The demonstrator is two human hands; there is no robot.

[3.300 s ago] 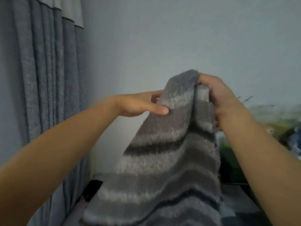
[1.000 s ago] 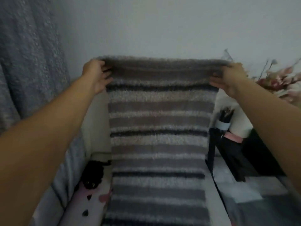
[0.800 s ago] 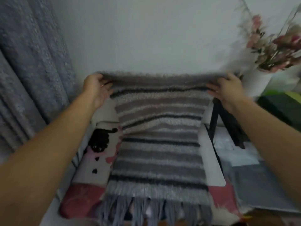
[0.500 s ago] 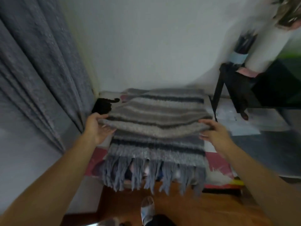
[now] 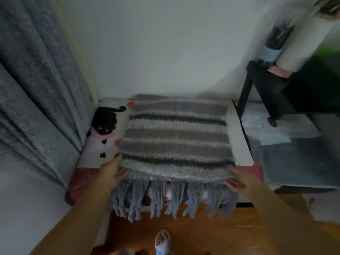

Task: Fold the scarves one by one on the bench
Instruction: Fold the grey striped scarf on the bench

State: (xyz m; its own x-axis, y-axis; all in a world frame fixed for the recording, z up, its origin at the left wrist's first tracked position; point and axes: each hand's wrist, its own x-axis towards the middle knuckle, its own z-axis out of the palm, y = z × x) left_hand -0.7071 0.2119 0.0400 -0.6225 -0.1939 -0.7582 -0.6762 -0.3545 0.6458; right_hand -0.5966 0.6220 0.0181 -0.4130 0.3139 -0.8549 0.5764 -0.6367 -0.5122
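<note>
Striped grey scarf lying flat across the tabletop, folded edge toward the near side, far end up against the white wall. Bands of pale grey, mid grey and thin dark stripes running side to side. Long grey fringe hanging off the tabletop's near edge, above the wooden floor. Left hand at the scarf's near left corner, thumb lying along the top of the fabric and fingers tucked under the edge, pinching that corner. Right hand at the near right corner, thumb on top of the edge and fingers curled beneath, gripping the fabric there too, though blurred. Both forearms bare, reaching in from the bottom corners. Under the scarf, a printed cover with a black cat, pink and black hearts and a dark red strip along the near left side. Grey curtain hanging at the left, touching the tabletop's left side. Black side table just to the right, holding a white vase and a dark bundle with a pale blue band. Papers and plastic sheets on the floor to the right. A foot in a pale blue slipper at the bottom centre.
</note>
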